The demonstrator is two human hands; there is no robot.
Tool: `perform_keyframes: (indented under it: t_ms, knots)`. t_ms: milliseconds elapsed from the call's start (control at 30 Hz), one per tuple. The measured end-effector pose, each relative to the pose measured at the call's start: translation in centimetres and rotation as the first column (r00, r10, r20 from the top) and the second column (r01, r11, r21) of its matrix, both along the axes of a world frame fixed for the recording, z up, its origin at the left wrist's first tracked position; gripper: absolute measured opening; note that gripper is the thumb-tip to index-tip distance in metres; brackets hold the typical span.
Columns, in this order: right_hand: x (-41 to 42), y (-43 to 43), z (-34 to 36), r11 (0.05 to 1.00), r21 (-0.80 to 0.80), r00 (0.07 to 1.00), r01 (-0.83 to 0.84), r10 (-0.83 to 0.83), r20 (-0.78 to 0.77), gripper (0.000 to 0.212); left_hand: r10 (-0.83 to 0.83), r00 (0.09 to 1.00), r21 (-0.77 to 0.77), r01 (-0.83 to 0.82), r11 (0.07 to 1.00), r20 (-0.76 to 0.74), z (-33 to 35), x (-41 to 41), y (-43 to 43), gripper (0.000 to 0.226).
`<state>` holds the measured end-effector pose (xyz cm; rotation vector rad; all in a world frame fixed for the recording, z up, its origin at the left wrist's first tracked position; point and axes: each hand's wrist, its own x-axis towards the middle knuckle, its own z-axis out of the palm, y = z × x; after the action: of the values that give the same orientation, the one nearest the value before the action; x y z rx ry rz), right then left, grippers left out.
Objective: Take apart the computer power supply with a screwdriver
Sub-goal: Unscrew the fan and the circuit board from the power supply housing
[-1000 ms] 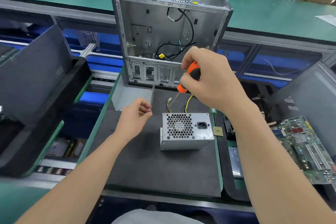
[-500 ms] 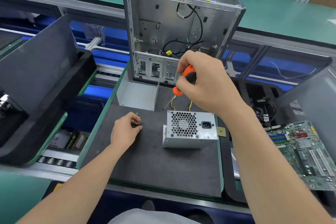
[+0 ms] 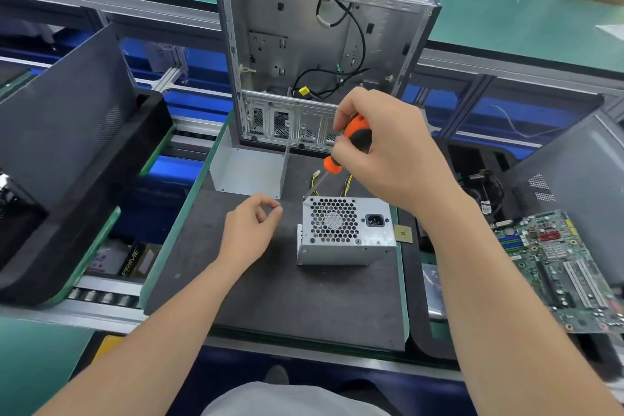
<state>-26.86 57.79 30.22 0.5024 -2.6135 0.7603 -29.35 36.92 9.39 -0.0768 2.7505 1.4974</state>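
Right fingers (image 3: 345,109) gripping screwdriver (image 3: 357,134) (tip at power supply (image 3: 347,248) corner), left fingers (image 3: 274,210) loosely curled, empty, alongside.

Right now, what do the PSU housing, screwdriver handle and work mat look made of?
PSU housing: bare sheet metal, probably steel; dull silver sheen, punched honeycomb grille. Screwdriver handle: moulded plastic or rubber, orange and black, matte. Work mat: dark grey, matte, speckled; rubber or foam, unclear.

An electronics teardown line: green conveyor benches (image 3: 506,20), roller tracks (image 3: 101,297), a gutted PC case (image 3: 320,44), a loose motherboard (image 3: 567,273).
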Motion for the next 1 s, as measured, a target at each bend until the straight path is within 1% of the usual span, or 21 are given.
perform_keyframes:
  t_ms: [33,67,133,167,233,300,367,500,567,633,800,1000]
  knots:
    - [0.2,0.1,0.0,1.0,-0.006,1.0,-0.001,0.001,-0.008,0.011,-0.029,0.999,0.06,0.028,0.998,0.017,0.5,0.4,0.6,0.008]
    - [0.4,0.2,0.1,1.0,-0.008,1.0,-0.001,0.001,-0.013,0.011,-0.067,0.996,0.165,0.057,0.985,0.054,1.0,1.0,1.3,0.013]
    - [0.8,0.5,0.1,1.0,-0.009,1.0,-0.008,0.008,-0.011,0.011,-0.164,0.979,0.395,0.102,0.913,0.125,1.8,2.2,2.3,0.02]
    - [1.1,0.6,0.0,1.0,-0.012,1.0,-0.017,0.017,-0.008,0.011,-0.199,0.97,0.46,0.115,0.88,0.137,2.0,2.7,2.6,0.018]
    - [1.5,0.9,-0.1,0.999,-0.017,0.999,-0.038,0.038,0.001,0.011,-0.193,0.972,0.503,0.1,0.858,0.137,2.2,3.7,2.7,0.007]
    - [2.0,1.1,-0.3,0.998,-0.012,0.998,-0.058,0.058,0.018,0.012,-0.13,0.982,0.531,0.037,0.846,0.139,2.4,4.7,2.6,0.008]
    - [2.6,1.5,-0.4,0.997,-0.015,0.996,-0.076,0.077,0.038,0.012,-0.082,0.983,0.524,-0.015,0.852,0.163,2.5,5.8,2.8,0.011]
    - [3.5,1.9,-0.7,0.996,-0.021,0.995,-0.089,0.09,0.052,0.012,-0.046,0.977,0.479,-0.06,0.876,0.206,2.6,7.2,3.4,0.009]
    - [3.8,2.0,-0.7,0.996,-0.015,0.995,-0.088,0.088,0.052,0.012,-0.021,0.978,0.432,-0.073,0.899,0.209,2.9,7.3,3.3,0.008]
    - [4.1,2.0,-0.8,0.996,-0.019,0.995,-0.085,0.086,0.051,0.011,-0.028,0.974,0.368,-0.058,0.928,0.223,3.2,7.2,3.3,0.01]
    - [4.6,1.8,-0.8,0.996,-0.017,0.995,-0.086,0.087,0.055,0.012,-0.1,0.956,0.344,0.0,0.939,0.274,3.9,6.8,3.3,0.017]
    - [4.7,1.9,-0.5,0.996,-0.01,0.996,-0.085,0.085,0.035,0.011,-0.086,0.928,0.332,-0.042,0.942,0.362,4.4,6.2,3.8,0.012]
